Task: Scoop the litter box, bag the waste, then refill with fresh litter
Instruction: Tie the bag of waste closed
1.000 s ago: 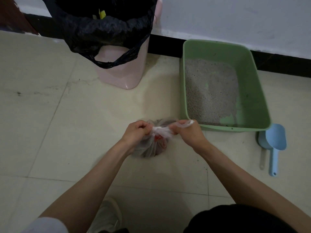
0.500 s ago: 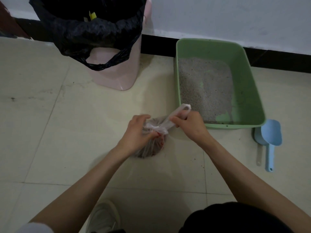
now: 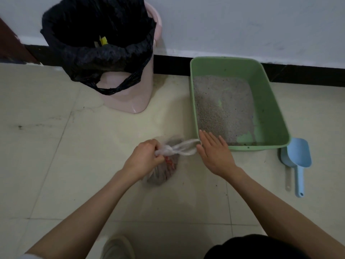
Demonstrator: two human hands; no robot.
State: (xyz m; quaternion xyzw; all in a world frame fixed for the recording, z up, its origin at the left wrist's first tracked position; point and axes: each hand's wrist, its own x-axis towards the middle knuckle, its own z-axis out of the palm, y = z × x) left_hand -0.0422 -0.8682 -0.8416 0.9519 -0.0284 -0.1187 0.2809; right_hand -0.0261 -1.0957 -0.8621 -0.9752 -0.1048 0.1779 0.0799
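A small clear plastic waste bag [image 3: 164, 171], filled with greyish clumps, sits on the tiled floor in front of me. My left hand [image 3: 144, 158] grips its knotted neck. A twisted handle loop [image 3: 184, 148] of the bag stretches to the right, where my right hand [image 3: 214, 152] lies flat with straight fingers, its thumb edge at the loop's end. The green litter box [image 3: 268, 101] stands just beyond my right hand, with grey litter [image 3: 222, 109] spread thinly so that green bottom shows in places. A blue scoop [image 3: 298, 161] lies on the floor right of the box.
A pink bin [image 3: 128, 94] lined with a black bag [image 3: 97, 40] stands at the back left against the white wall. A black skirting strip runs along the wall. My shoe [image 3: 117, 247] and dark-clad knee [image 3: 257, 247] show at the bottom edge.
My right hand has let go of the bag's handle and opened flat beside the loop. My left hand still holds the knot. The view has shifted slightly.
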